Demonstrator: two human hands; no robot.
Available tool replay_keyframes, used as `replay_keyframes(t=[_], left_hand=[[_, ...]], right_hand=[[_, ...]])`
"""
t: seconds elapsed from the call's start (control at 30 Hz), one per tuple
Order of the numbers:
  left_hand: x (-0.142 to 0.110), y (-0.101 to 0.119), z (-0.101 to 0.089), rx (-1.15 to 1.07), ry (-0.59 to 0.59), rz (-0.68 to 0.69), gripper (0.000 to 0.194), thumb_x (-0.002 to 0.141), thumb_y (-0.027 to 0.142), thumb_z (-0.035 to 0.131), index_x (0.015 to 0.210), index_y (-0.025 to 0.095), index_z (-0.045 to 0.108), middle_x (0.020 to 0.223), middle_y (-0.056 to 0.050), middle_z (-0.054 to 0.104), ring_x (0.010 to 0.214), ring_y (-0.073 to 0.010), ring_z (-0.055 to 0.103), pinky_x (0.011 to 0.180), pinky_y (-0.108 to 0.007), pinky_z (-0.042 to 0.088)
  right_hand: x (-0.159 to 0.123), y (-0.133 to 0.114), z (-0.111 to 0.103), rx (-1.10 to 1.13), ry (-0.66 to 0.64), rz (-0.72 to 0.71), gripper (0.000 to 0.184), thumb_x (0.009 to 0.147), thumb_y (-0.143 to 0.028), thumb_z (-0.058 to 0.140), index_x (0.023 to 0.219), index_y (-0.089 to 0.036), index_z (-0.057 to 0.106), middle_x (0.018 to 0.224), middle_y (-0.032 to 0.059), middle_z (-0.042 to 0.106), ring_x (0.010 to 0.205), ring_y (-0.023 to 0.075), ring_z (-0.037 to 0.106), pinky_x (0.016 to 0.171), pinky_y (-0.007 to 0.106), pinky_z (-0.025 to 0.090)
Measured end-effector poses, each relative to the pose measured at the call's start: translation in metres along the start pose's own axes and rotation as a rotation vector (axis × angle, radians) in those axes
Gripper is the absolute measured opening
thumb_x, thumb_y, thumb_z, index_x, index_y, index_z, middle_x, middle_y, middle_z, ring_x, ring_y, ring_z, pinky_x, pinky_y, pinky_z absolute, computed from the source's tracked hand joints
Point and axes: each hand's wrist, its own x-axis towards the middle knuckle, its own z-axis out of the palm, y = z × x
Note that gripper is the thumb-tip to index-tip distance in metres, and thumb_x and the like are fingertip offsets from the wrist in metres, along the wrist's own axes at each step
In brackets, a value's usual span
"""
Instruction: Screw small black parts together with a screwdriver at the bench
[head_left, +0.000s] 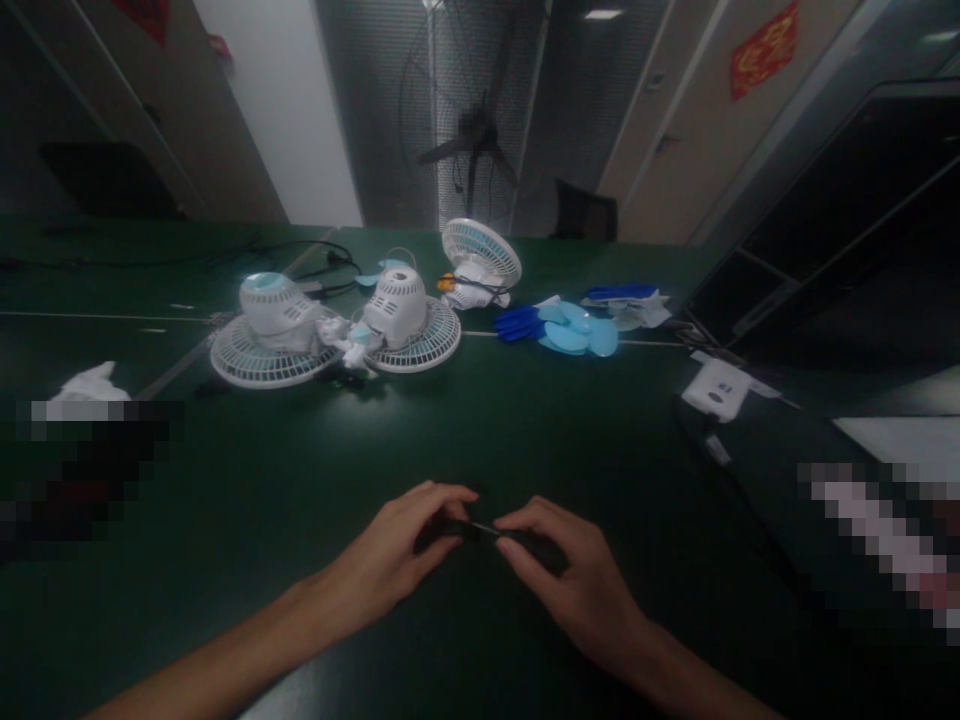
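My right hand (562,555) is closed on the black handle of what looks like a screwdriver (544,548), whose thin metal shaft points left. Facing it, my left hand (424,535) pinches a small dark thing (448,528) at the tip of the shaft; its kind is too dark to make out. Both hands are just above the green tabletop (337,480), near its front. Beyond them lie two small white fans, a left fan (281,325) and a middle fan (401,315), grilles down. A third fan (480,265) stands tilted behind.
Light-blue fan blades (577,330) lie beside a blue glove (517,322), with another blue glove (621,293) behind. At the right is a white box (716,388) with a dark cable. Crumpled white material (90,385) lies at the left. A large dark fan (478,135) stands beyond the table.
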Motion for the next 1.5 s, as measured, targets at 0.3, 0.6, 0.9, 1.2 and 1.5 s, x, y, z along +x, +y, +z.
replay_keyframes(t=[0.3, 0.6, 0.9, 1.2, 1.5], left_hand=[[0.002, -0.002, -0.024, 0.107, -0.018, 0.096, 0.016, 0.101, 0.024, 0.06, 0.114, 0.025, 0.07, 0.112, -0.006, 0.072, 0.106, -0.0199, 0.068, 0.094, -0.033, 0.055], [-0.016, -0.078, -0.149, 0.511, 0.379, -0.187, 0.039, 0.098, 0.047, 0.057, 0.126, 0.023, 0.07, 0.127, -0.009, 0.072, 0.113, -0.0297, 0.069, 0.102, -0.043, 0.054], [-0.037, -0.101, -0.192, 0.612, 0.513, -0.263, 0.062, 0.094, 0.069, 0.054, 0.129, 0.02, 0.07, 0.134, -0.006, 0.069, 0.118, -0.0295, 0.066, 0.107, -0.042, 0.05], [-0.043, -0.115, -0.203, 0.407, 0.678, -0.383, 0.081, 0.082, 0.073, 0.066, 0.139, 0.015, 0.061, 0.123, -0.01, 0.076, 0.113, -0.0272, 0.073, 0.106, -0.041, 0.053], [-0.044, -0.115, -0.203, 0.365, 0.738, -0.413, 0.059, 0.087, 0.054, 0.071, 0.133, 0.017, 0.065, 0.124, -0.006, 0.077, 0.118, -0.0263, 0.071, 0.109, -0.04, 0.052]], right_hand=[[-0.002, 0.002, -0.006, -0.008, 0.016, 0.03, 0.009, 0.096, -0.021, 0.065, 0.101, -0.023, 0.073, 0.09, 0.0022, 0.073, 0.081, 0.0197, 0.07, 0.072, 0.032, 0.052], [-0.002, 0.004, -0.006, -0.015, 0.005, 0.019, 0.009, 0.097, -0.023, 0.066, 0.101, -0.024, 0.073, 0.088, 0.0007, 0.072, 0.078, 0.0185, 0.069, 0.069, 0.03, 0.051], [-0.003, 0.003, -0.008, -0.018, -0.01, 0.037, 0.009, 0.097, -0.024, 0.065, 0.101, -0.024, 0.073, 0.089, 0.0015, 0.072, 0.079, 0.0195, 0.069, 0.069, 0.032, 0.051], [-0.002, 0.004, -0.006, -0.018, -0.028, 0.036, 0.009, 0.098, -0.023, 0.065, 0.103, -0.024, 0.073, 0.091, 0.0014, 0.072, 0.081, 0.0189, 0.07, 0.071, 0.031, 0.052], [-0.003, 0.004, -0.007, 0.002, -0.028, 0.032, 0.01, 0.097, -0.021, 0.065, 0.103, -0.024, 0.073, 0.091, 0.0012, 0.073, 0.08, 0.0182, 0.07, 0.07, 0.03, 0.052]])
